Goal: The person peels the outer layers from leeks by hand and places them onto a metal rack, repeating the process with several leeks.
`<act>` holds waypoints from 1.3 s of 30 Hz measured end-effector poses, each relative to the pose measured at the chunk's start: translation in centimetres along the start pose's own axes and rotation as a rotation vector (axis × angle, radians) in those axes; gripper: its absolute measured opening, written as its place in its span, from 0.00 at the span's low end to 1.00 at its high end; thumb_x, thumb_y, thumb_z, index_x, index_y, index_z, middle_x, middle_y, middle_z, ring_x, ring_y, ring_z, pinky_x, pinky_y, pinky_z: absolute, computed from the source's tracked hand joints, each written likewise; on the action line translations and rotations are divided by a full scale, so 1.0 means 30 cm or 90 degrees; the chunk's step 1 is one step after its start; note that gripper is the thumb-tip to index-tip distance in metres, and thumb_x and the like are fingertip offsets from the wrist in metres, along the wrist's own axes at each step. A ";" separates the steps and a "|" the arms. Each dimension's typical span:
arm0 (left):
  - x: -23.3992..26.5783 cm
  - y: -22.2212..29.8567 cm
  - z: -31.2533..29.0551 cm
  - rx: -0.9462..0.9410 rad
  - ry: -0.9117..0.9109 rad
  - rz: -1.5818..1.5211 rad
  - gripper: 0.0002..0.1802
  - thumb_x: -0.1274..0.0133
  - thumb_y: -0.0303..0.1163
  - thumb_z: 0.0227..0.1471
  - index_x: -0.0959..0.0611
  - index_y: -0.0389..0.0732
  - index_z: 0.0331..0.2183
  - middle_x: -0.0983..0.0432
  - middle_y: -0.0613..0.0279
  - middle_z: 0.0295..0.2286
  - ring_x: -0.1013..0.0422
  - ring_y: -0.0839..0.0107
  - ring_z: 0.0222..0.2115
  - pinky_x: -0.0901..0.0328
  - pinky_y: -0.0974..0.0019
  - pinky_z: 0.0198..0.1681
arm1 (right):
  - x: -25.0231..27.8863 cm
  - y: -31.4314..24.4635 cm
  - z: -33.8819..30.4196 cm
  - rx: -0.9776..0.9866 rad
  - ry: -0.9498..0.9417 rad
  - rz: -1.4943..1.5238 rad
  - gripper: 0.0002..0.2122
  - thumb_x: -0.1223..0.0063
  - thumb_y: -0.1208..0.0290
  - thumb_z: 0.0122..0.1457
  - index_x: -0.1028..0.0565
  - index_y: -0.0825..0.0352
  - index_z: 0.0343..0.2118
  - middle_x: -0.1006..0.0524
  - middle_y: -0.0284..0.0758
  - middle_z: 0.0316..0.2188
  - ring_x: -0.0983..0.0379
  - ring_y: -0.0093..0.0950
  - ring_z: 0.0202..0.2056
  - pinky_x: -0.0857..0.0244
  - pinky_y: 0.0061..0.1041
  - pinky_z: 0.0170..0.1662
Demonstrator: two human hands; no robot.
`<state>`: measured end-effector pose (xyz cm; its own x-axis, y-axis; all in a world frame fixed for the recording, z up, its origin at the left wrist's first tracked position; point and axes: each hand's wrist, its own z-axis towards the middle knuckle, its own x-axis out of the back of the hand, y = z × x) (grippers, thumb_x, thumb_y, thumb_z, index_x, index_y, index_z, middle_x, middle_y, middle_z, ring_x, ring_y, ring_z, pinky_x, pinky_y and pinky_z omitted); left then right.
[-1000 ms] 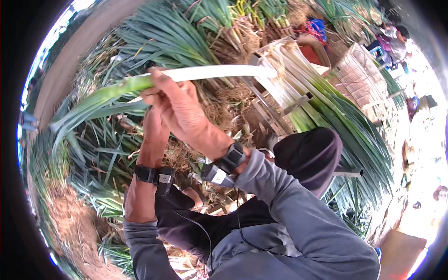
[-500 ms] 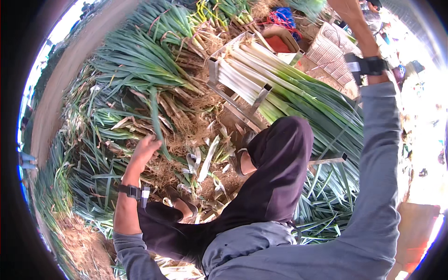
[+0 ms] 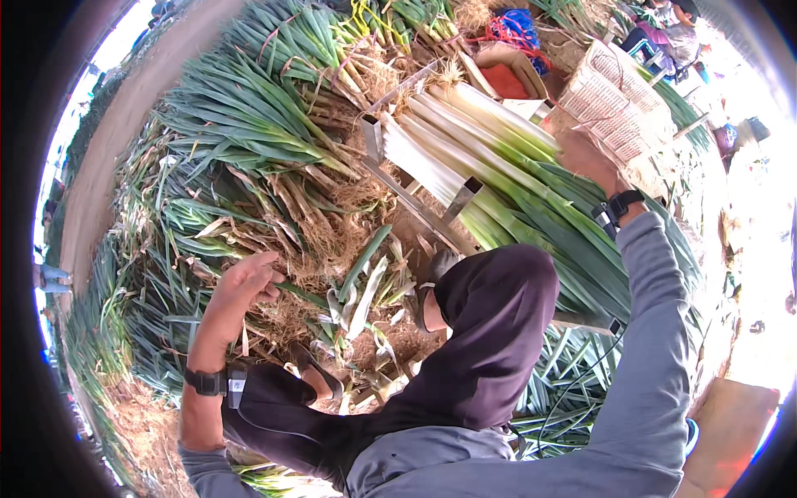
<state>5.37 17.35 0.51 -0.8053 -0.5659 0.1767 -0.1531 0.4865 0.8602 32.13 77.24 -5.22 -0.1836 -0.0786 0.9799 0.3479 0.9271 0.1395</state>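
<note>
Trimmed leeks (image 3: 490,158) with long white stalks and dark green leaves lie side by side on a metal rack (image 3: 407,189). My right hand (image 3: 591,158) is at the rack's far right side, closed round a leek (image 3: 498,113) on top of the row; this leek still has roots at its end. The fingertips are partly hidden. On the left, my left hand (image 3: 247,286) hovers over loose trimmings, its fingers loosely bent and apart from the thumb. A strip of green leaf (image 3: 303,295) is just beyond those fingertips, apparently not gripped.
Untrimmed leeks (image 3: 241,116) with roots are heaped on the left. Peeled leaves (image 3: 365,299) litter the ground by my feet. Behind the rack are a cardboard box (image 3: 506,75), a wicker basket (image 3: 614,100) and blue and red cord (image 3: 516,31). A person (image 3: 672,37) is at the far right.
My right hand has come down from the upper right to the rack, and a rooted leek now lies on the row. My left hand has let go of a green leaf.
</note>
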 end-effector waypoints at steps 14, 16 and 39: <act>-0.068 -0.053 0.136 0.032 -0.049 -0.003 0.27 0.49 0.39 0.61 0.30 0.33 0.57 0.23 0.60 0.35 0.28 0.73 0.33 0.33 0.69 0.38 | -0.096 0.010 0.103 -0.017 0.008 0.221 0.17 0.48 0.61 0.57 0.24 0.75 0.33 0.25 0.57 0.32 0.26 0.53 0.36 0.35 0.47 0.43; -0.084 -0.035 0.143 0.035 -0.051 -0.007 0.26 0.49 0.38 0.61 0.29 0.34 0.56 0.24 0.61 0.34 0.28 0.74 0.33 0.33 0.69 0.39 | -0.112 0.006 0.104 -0.029 -0.003 0.202 0.17 0.49 0.62 0.58 0.24 0.76 0.33 0.25 0.57 0.31 0.26 0.52 0.36 0.34 0.46 0.42; 0.332 -0.133 -0.222 -0.300 0.281 -0.568 0.17 0.58 0.41 0.67 0.23 0.37 0.42 0.32 0.68 0.25 0.36 0.75 0.24 0.36 0.69 0.29 | 0.517 -0.958 0.251 0.215 0.005 0.290 0.21 0.55 0.63 0.66 0.30 0.73 0.55 0.24 0.46 0.49 0.25 0.37 0.47 0.32 0.29 0.50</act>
<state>1.77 5.34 2.01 -0.2235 -0.8213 -0.5249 -0.2688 -0.4657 0.8431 12.35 52.15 4.89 -0.0762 0.3558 0.9315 0.0770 0.9335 -0.3502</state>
